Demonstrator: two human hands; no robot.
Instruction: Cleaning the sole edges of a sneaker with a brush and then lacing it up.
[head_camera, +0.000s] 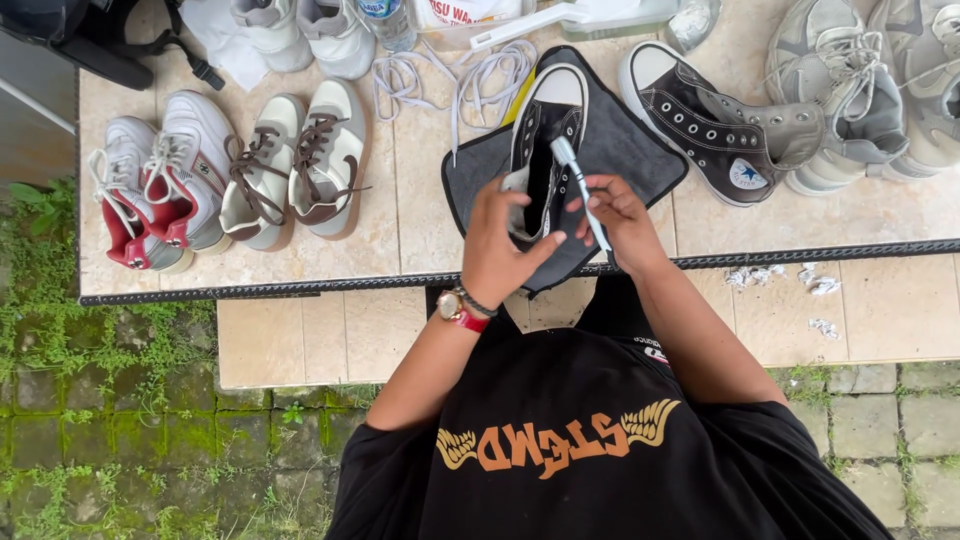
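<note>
Left hand (497, 245) gripping the side of a black high-top sneaker (545, 140) on a grey cloth (640, 150), right hand (620, 215) pinching a white brush (580, 185) over it, white labelled package (460, 15) beyond the cloth, matching sneaker (700, 125) just right, loose white laces (440, 75) left.

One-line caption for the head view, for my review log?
Left hand steadies a black high-top sneaker on a grey cloth while right hand holds a toothbrush.

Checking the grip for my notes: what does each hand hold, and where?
Left hand grips the black sneaker at its heel end. Right hand pinches a toothbrush along its handle.
</note>
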